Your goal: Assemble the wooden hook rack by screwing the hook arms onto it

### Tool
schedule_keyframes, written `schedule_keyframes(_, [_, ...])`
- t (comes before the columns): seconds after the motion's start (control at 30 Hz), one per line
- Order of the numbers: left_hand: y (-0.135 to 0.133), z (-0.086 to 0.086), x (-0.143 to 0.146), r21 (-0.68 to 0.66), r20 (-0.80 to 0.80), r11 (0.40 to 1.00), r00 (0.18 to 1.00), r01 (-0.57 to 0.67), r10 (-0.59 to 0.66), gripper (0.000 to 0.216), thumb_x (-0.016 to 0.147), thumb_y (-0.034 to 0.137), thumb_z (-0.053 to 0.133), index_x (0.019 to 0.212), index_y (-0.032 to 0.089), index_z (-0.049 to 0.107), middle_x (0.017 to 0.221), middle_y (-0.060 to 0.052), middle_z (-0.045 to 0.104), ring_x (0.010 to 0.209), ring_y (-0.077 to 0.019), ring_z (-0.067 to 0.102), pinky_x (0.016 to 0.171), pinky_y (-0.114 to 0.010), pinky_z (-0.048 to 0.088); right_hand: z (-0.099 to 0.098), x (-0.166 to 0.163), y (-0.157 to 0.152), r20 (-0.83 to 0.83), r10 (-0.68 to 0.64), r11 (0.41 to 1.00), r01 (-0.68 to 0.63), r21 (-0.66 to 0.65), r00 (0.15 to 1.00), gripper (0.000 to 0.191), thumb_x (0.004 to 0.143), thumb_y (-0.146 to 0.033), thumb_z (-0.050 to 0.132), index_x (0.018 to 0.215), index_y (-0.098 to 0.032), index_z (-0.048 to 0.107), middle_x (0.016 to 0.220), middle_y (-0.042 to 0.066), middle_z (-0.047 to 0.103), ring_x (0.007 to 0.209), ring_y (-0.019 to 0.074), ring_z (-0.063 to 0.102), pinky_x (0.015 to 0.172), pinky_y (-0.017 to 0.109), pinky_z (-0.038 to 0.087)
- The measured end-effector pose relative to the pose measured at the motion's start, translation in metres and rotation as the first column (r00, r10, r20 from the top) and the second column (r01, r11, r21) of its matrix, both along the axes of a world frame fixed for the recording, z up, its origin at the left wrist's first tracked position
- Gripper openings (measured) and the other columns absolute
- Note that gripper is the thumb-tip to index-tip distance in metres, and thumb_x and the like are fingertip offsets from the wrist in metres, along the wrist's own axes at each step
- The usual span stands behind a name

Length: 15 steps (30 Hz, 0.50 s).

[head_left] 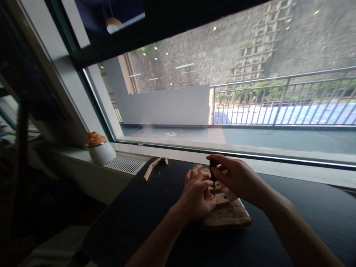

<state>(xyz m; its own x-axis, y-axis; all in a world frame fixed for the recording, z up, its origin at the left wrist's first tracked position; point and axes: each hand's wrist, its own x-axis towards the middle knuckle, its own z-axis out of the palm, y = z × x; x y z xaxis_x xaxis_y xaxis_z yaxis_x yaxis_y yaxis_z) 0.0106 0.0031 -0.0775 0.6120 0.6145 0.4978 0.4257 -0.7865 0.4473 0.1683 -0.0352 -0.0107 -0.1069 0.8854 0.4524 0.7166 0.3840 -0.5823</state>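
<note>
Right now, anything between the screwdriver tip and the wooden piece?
Nothing visible. The screwdriver, upright in the right hand, points straight down onto the wooden piece. The left hand holds that piece just beside the tip.

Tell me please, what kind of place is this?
Probably an indoor workspace or café seat: a black wooden table stands against a large glass window overlooking a grey metal railing and a stone wall.

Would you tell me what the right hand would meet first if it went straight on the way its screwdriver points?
Most likely the wooden piece: the right hand aims the screwdriver tip-down at it, beside the left hand. Whether the tip touches it is unclear.
</note>
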Motion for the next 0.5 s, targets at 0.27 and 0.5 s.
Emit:
schedule_keyframes(0.27, [-0.0024, 0.0009, 0.0049, 0.002, 0.039, 1.000, 0.999, 0.013, -0.013, 0.023, 0.067, 0.015, 0.068, 0.087, 0.024, 0.064, 0.111, -0.004, 0.061, 0.118, -0.0232, 0.046, 0.112, -0.049, 0.010, 0.0045, 0.0019, -0.0029, 0.003, 0.004, 1.000, -0.004, -0.025, 1.000, 0.034, 0.082, -0.028, 0.052, 0.115, -0.025, 0.060, 0.079, 0.002, 0.072, 0.066, 0.0152, 0.068, 0.055, 0.021, 0.050])
schedule_keyframes(0.5, [-0.0037, 0.0018, 0.0040, -0.021, 0.054, 1.000, 0.998, 0.015, -0.013, 0.020, 0.067, 0.014, 0.067, 0.084, 0.023, 0.062, 0.105, -0.004, 0.060, 0.112, -0.0229, 0.049, 0.112, -0.049, 0.013, 0.0051, 0.0017, -0.0009, 0.057, -0.045, 0.999, 0.044, 0.029, 0.997, 0.030, 0.080, -0.032, 0.057, 0.108, -0.024, 0.063, 0.075, 0.001, 0.070, 0.061, 0.0144, 0.065, 0.054, 0.023, 0.049])
